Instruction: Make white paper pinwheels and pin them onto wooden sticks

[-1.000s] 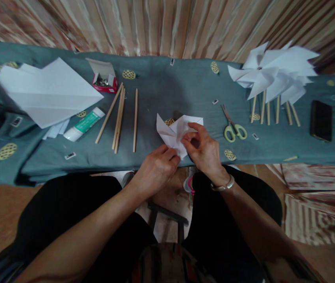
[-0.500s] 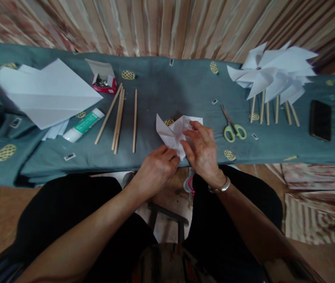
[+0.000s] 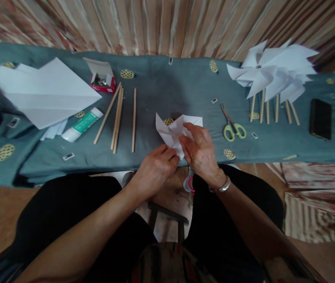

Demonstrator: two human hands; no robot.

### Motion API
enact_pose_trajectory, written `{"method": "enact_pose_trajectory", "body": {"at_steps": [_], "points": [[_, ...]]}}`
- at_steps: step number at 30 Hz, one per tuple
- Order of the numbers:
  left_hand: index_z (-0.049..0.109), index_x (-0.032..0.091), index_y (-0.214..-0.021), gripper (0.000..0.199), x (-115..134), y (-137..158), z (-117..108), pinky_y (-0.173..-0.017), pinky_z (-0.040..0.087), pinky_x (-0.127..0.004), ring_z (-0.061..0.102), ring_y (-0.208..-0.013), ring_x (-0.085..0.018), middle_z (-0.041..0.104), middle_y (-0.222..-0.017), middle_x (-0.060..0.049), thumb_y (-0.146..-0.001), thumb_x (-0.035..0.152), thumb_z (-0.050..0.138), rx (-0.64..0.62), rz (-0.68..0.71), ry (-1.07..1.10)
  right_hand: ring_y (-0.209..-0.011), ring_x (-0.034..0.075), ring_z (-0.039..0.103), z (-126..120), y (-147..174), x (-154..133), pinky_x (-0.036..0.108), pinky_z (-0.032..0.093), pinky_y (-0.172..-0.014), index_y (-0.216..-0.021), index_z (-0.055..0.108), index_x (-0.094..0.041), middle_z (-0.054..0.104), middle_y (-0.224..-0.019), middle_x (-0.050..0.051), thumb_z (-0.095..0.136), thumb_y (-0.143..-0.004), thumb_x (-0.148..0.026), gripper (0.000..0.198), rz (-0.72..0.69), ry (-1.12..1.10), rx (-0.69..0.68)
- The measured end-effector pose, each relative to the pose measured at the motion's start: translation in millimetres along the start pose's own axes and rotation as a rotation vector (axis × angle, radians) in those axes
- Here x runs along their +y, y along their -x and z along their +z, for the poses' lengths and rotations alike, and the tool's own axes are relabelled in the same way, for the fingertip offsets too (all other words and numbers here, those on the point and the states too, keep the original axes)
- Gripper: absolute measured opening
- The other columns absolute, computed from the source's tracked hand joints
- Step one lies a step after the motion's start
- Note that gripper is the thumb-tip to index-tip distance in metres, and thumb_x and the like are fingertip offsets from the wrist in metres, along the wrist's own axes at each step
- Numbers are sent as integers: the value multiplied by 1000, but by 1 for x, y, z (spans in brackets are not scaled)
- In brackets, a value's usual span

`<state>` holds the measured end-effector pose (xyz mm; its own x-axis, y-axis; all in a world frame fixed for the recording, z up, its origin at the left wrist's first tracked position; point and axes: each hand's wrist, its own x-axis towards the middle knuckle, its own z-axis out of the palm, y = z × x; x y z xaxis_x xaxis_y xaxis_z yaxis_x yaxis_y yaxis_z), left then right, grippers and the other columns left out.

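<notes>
A white paper pinwheel head, its blades folded toward the middle, lies near the table's front edge between my hands. My left hand is closed on its lower left edge, fingers pinched together. From the right, my right hand bends over the paper, with thumb and fingertips closed at its centre; the exact spot they grip is partly hidden. Left of the paper lie several wooden sticks. Scissors with green handles rest to the right of my right hand.
A glue tube, an open red box of small metal pieces and white paper sheets are on the left. Finished pinwheels on sticks and a black phone lie at right. A patterned teal cloth covers the table.
My right hand has shifted slightly left, its fingers drawing in toward the paper's centre. My left hand stays where it was on the paper's edge.
</notes>
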<state>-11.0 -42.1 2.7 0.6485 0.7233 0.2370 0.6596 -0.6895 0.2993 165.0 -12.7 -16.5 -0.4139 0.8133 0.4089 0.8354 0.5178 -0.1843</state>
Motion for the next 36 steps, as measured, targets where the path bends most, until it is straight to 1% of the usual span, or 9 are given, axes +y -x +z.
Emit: {"method": "enact_pose_trajectory", "body": {"at_steps": [4,7,13,17,20,27,31,34,36], "points": [[68,11,-85,14,0,0,-1,-72,54,-34,59,-84,-23,67,-87,-8,-92,13,56,-14,6,-19,-125,29,49,-4,3,-3,47,49,-100,-108,65,-14,55,-137,15,39,-98,-16,27,-58,3,-78],[68,11,-86,12,0,0,-3,-72,54,-34,59,-84,-23,67,-88,-8,-91,12,57,-33,7,-25,-130,30,46,-7,7,-7,49,47,-103,-118,61,-13,53,-142,17,36,-98,-15,32,-38,-10,-161],[67,12,-86,11,-1,1,-3,-72,53,-32,59,-86,-23,67,-88,-8,-90,12,57,-62,-15,-6,-138,31,41,-4,17,-11,53,41,-110,-142,43,-20,46,-152,13,36,-95,-11,48,6,-91,-245],[67,13,-86,11,-3,2,-6,-73,53,-32,60,-86,-22,67,-87,-7,-91,13,57,-53,-38,11,-141,31,40,-2,21,-11,53,40,-110,-149,35,-21,44,-154,12,35,-94,-10,56,-2,-125,-257],[68,13,-86,13,-4,3,-8,-74,52,-32,60,-86,-22,66,-87,-7,-91,13,56,-38,-39,15,-140,30,40,0,20,-10,51,42,-109,-149,36,-19,45,-153,12,36,-93,-9,56,0,-135,-259],[68,11,-89,12,-5,5,-9,-75,53,-33,60,-86,-22,67,-89,-8,-92,14,57,0,-38,21,-136,29,42,-1,10,-7,47,41,-112,-133,54,-10,48,-148,16,35,-89,-5,49,-9,-155,-221],[68,13,-91,12,-6,3,-9,-75,53,-34,59,-85,-22,67,-89,-8,-92,17,57,16,-58,11,-135,29,44,-1,8,-11,48,43,-110,-137,51,-12,50,-147,14,35,-88,-4,52,-20,-134,-230],[68,14,-89,7,-5,0,-9,-76,53,-34,59,-86,-23,67,-90,-7,-89,17,61,-15,-83,2,-134,31,43,0,9,-11,49,44,-108,-137,50,-7,50,-147,18,35,-89,-5,50,-36,-108,-248],[68,14,-87,7,-4,0,-8,-75,52,-34,60,-87,-23,66,-88,-7,-89,18,62,-31,-93,-5,-135,32,42,-1,10,-8,50,44,-108,-134,53,-7,48,-148,18,37,-89,-7,48,-29,-121,-242]]}}
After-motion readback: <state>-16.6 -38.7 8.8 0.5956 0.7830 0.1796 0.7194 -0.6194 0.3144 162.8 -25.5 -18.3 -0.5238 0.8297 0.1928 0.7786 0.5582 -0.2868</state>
